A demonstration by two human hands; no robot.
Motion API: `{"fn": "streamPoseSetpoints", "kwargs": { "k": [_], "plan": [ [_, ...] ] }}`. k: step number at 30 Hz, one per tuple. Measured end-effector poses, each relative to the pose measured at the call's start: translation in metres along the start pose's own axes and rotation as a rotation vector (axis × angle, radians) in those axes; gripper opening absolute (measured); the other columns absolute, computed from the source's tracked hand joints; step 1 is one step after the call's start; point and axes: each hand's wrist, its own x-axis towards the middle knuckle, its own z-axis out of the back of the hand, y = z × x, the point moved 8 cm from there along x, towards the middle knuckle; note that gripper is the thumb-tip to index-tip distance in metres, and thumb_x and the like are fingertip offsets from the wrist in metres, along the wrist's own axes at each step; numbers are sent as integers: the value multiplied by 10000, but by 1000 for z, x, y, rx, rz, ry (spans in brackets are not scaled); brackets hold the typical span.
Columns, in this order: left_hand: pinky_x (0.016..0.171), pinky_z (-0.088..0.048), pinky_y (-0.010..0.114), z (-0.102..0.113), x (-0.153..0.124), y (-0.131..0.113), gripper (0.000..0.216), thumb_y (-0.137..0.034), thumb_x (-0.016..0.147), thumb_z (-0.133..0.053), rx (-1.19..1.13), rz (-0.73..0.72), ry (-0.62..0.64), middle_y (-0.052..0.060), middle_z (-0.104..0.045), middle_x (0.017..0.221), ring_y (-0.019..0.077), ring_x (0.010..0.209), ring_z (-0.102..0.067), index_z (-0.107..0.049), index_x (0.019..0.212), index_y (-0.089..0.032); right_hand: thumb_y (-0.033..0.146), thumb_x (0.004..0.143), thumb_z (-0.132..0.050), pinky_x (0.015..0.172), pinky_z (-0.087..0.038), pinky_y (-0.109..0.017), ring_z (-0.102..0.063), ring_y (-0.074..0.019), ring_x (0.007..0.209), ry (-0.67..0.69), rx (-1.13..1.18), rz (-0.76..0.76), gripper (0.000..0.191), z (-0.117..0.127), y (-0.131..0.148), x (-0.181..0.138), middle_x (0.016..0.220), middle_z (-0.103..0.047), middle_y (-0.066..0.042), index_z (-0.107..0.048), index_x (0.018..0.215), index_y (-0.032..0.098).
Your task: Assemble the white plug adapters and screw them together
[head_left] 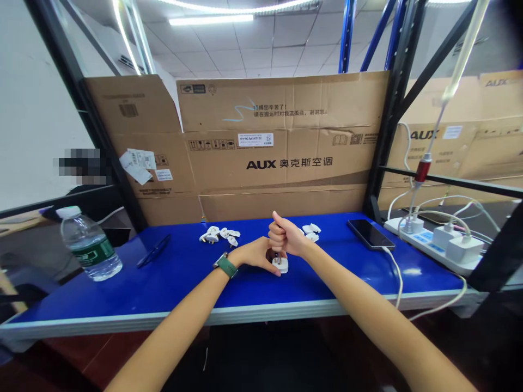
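Note:
A white plug (280, 265) stands on the blue tabletop near its front edge, with dark metal showing at its top. My left hand (258, 255), with a green-strapped watch on the wrist, closes its thumb and fingers around the plug's left side. Directly above it, my right hand (281, 234) makes a fist with the thumb on top. Whatever that fist may hold is hidden by the fingers. Several white plugs (220, 234) lie in a loose group beyond my left hand. More white plug pieces (311, 233) lie behind my right wrist.
On the blue table (180, 288), a water bottle (90, 247) and dark glasses (154, 251) are at the left. A phone (371, 234) with a white cable and a power strip (433, 245) are at the right. Cardboard (286, 185) walls the back. Another person sits beyond the left frame.

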Motion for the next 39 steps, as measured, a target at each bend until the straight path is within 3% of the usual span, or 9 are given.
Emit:
{"fn": "streamPoseSetpoints", "kwargs": {
  "k": [15,21,29,33,35,39],
  "plan": [
    [887,-505,326,-2,0,0,541,-472,669,-860,-11,7,16,57,-715,997,227,959,-657,-710,1101,-183,614,926,-541,401,-128,-205,-89,-61,433,21,-9,9,654,-2,-1,-1,472,-160,93,-197,542,212],
    [834,-516,308,-3,-1,4,543,-476,684,-850,19,36,36,58,-707,1027,211,935,-655,-696,1120,-193,595,941,-535,401,-125,-204,-102,-57,431,29,-69,1,629,-3,1,0,483,-169,97,-217,552,216],
    [847,-518,316,-3,0,-1,543,-445,662,-871,-56,-2,19,51,-714,979,214,918,-663,-700,1104,-179,579,942,-537,400,-137,-200,-102,-53,424,97,-27,14,616,-4,-4,0,465,-182,98,-244,545,210],
    [841,-524,313,-4,-1,1,538,-454,674,-861,-41,23,26,56,-719,1017,211,918,-668,-695,1109,-184,509,958,-538,387,-156,-198,-110,-66,397,79,2,54,429,-6,-2,0,442,-236,112,-409,682,207],
    [829,-529,311,-3,-1,2,547,-464,670,-861,-31,44,19,59,-719,1022,213,920,-670,-694,1111,-186,480,948,-569,385,-163,-194,-121,-62,383,56,8,78,363,-7,0,1,453,-297,117,-420,750,215],
    [795,-529,301,-2,-1,0,533,-482,662,-861,29,49,18,58,-721,976,210,887,-673,-714,1083,-190,547,870,-674,402,-190,-179,-213,-25,383,20,29,109,470,-1,2,5,583,-463,91,-388,735,199]
  ]
}}
